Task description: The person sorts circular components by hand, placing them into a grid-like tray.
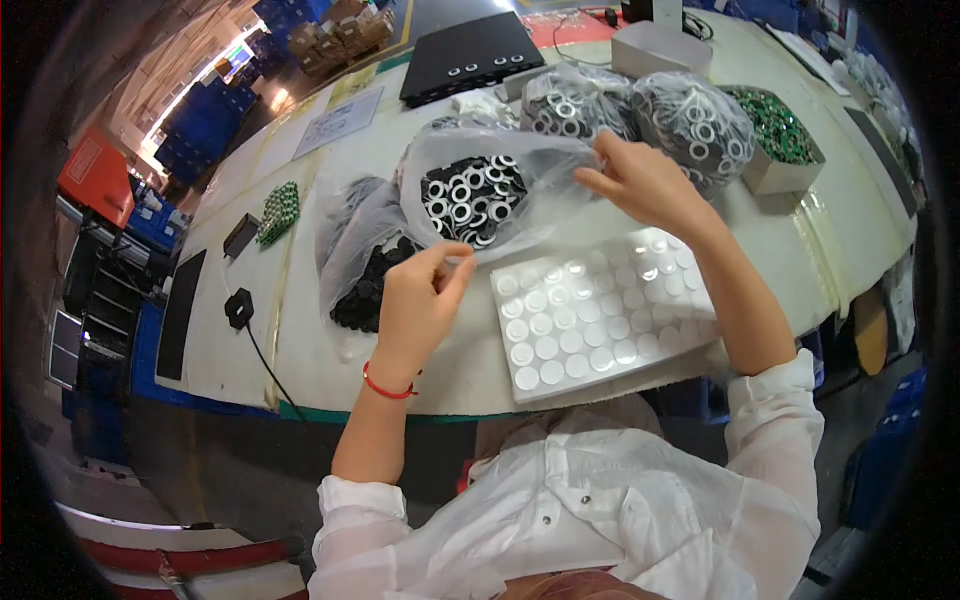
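Note:
A see-through plastic bag [420, 160] lies open in front of me, full of silver-white rings [462, 200] mixed with black parts. My left hand [418, 300], a red cord round its wrist, pinches the bag's near edge. At the bag's right side, the thumb and fingers of my right hand [655, 185] close on the stretched plastic. A second bag [340, 215] with flat black pieces [368, 290] rests just left of it. Below my right forearm sits a white tray [600, 383] with rows of round white discs [570, 340].
Two tied bags of rings [565, 105] [695, 130] stand behind my right hand. Beside them is a box [785, 178] of small green parts. A black panel [470, 60] lies at the back. Green parts [278, 213] and a black cabled device [239, 309] are at left.

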Motion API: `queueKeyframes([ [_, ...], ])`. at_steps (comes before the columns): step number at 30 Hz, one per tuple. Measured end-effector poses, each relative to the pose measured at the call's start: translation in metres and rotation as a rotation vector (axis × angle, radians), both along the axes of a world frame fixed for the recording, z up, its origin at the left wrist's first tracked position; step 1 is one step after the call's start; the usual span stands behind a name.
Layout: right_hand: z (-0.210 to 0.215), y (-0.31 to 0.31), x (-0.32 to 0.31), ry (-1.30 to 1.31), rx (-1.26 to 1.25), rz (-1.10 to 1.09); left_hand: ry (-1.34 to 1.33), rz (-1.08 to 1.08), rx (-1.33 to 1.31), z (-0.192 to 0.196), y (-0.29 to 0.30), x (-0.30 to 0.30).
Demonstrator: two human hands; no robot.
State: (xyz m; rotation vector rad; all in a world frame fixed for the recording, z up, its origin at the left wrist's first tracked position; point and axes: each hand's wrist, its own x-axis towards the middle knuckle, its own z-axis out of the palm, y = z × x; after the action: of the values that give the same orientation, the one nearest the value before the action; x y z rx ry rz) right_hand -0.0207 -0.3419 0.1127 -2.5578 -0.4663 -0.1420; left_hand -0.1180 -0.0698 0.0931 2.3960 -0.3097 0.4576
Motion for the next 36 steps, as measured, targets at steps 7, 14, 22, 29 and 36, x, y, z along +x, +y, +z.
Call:
queueKeyframes([
  [7, 0.010, 0.026, -0.034, -0.359, 0.283, 0.330, 0.856, -0.374, -1.151, 0.010, -0.010, 0.002],
  [14, -0.020, 0.051, -0.054, -0.160, 0.319, 0.630, 0.915, -0.283, -1.011, 0.003, -0.054, 0.007],
  [22, -0.029, 0.043, -0.032, 0.048, 0.436, 0.669, 0.608, -0.266, -0.854, -0.009, -0.071, 0.014],
  [29, -0.037, 0.044, -0.030, 0.152, 0.471, 0.664, 0.598, -0.241, -0.817, -0.024, -0.074, 0.021],
  [36, -0.035, 0.043, -0.032, 0.257, 0.575, 0.628, 0.424, -0.231, -0.674, -0.020, -0.080, 0.028],
])
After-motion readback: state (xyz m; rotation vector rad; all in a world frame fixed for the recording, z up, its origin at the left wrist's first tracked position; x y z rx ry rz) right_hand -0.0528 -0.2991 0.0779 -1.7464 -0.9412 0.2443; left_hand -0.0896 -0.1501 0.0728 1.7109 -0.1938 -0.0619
